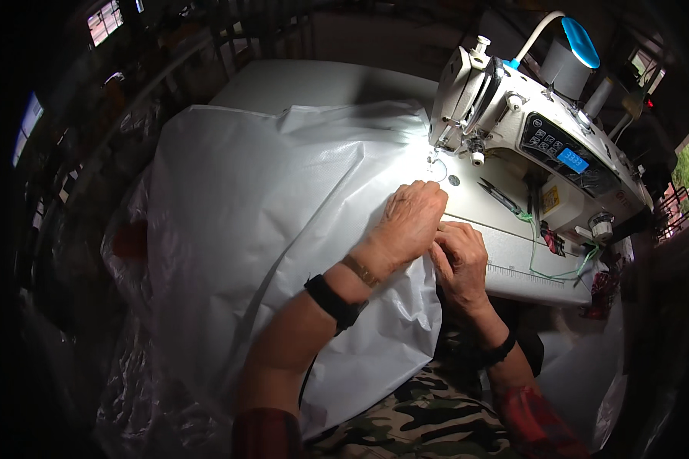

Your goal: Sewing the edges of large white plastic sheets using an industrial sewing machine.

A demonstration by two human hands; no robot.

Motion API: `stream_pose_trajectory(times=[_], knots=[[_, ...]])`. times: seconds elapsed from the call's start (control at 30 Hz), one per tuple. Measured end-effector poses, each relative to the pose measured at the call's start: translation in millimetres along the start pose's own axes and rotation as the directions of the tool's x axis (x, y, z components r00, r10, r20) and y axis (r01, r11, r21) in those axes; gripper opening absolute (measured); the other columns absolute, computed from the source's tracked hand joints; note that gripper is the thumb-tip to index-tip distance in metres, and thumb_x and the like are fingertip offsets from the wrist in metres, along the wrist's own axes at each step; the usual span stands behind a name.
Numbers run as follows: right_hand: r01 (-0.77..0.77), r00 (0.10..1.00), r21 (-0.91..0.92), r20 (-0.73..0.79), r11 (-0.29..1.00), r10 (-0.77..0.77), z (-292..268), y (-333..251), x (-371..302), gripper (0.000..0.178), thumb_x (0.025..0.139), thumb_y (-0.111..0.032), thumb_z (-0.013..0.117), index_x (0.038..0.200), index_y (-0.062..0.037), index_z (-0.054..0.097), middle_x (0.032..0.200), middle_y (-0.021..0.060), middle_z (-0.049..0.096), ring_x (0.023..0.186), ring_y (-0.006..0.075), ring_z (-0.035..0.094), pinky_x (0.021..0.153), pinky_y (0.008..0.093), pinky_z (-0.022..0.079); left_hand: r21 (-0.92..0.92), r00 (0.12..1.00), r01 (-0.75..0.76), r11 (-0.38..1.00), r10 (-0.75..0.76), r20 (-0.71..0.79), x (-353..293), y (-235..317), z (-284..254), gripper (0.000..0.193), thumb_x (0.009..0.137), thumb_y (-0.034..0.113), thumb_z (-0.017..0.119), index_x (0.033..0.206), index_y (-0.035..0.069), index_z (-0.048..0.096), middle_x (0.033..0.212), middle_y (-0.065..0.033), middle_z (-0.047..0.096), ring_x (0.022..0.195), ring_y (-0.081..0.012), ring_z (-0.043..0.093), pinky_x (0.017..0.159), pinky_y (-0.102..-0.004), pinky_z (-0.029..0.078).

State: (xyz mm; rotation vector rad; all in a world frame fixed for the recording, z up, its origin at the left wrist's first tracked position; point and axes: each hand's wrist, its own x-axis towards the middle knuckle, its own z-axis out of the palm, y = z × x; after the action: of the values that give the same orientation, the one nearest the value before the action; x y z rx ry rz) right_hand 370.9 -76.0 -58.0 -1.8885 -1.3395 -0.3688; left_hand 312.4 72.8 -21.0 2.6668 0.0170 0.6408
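A big white plastic-looking sheet (237, 206) spreads over the left of the sewing table and hangs down toward my lap, creased in long folds. Its right edge runs up to the lit needle area of a white sewing machine (505, 103). My left hand (412, 218) is closed at that edge, just in front of the presser foot, knuckles up. Close beside it, slightly nearer and to the right, my right hand (463, 256) has bent fingers and thumb pinched on the same edge. The fingertips of both hands are partly hidden.
Black-handled thread snips (501, 196) lie on the machine bed, with a green cord (540, 271) trailing right. A small dark disc (454, 180) sits near the needle. The machine's control panel (566, 153) glows blue. A thread cone (565, 63) stands behind. Clear plastic film (130, 382) hangs at left.
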Motion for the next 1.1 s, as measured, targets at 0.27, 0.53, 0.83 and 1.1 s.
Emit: stream_pose_trajectory(times=[0.27,0.53,0.83,1.1], knots=[[0.001,0.997,0.027,-0.083,1.000,0.001,3,9,-3,0.011,0.084,-0.012,0.067,0.089,-0.0020,0.066,0.093,0.0114,0.069,0.086,0.0280,0.064,0.079,0.0377,0.046,-0.306,0.977,0.037,0.951,-0.099,-0.190,-62,34,-20,0.022,0.085,0.000,0.059,0.106,-0.004,0.062,0.100,-0.0172,0.066,0.093,-0.0326,0.065,0.081,-0.0377,0.052],[-0.101,0.938,0.515,-0.237,0.851,0.255,-9,17,-26,0.014,0.092,-0.007,0.058,0.096,0.0034,0.066,0.094,0.0140,0.070,0.089,0.0211,0.068,0.080,0.0304,0.052,-0.456,0.983,0.181,0.871,-0.166,0.074,-165,98,-42,0.042,0.080,0.017,0.077,0.113,-0.003,0.061,0.106,-0.0188,0.066,0.095,-0.0286,0.066,0.081,-0.0350,0.052],[-0.502,0.862,0.490,0.219,0.713,0.456,-10,-10,-142,0.017,0.092,-0.016,0.064,0.090,0.0011,0.063,0.078,0.0072,0.064,0.073,0.0105,0.059,0.068,0.0262,0.048,-0.062,0.942,0.166,0.984,-0.140,0.305,-251,118,-17,0.033,0.077,0.015,0.070,0.105,0.001,0.057,0.097,-0.0165,0.061,0.088,-0.0365,0.060,0.075,-0.0436,0.048],[-0.798,0.578,0.414,0.732,0.438,0.362,30,-44,-135,0.062,0.083,-0.041,0.073,0.119,0.0070,0.056,0.115,0.0171,0.064,0.104,0.0247,0.063,0.089,0.0361,0.050,0.240,0.919,0.381,0.893,-0.394,0.007,-295,91,-60,0.022,0.072,-0.001,0.055,0.093,0.003,0.055,0.086,-0.0176,0.055,0.084,-0.0390,0.054,0.077,-0.0468,0.042]])
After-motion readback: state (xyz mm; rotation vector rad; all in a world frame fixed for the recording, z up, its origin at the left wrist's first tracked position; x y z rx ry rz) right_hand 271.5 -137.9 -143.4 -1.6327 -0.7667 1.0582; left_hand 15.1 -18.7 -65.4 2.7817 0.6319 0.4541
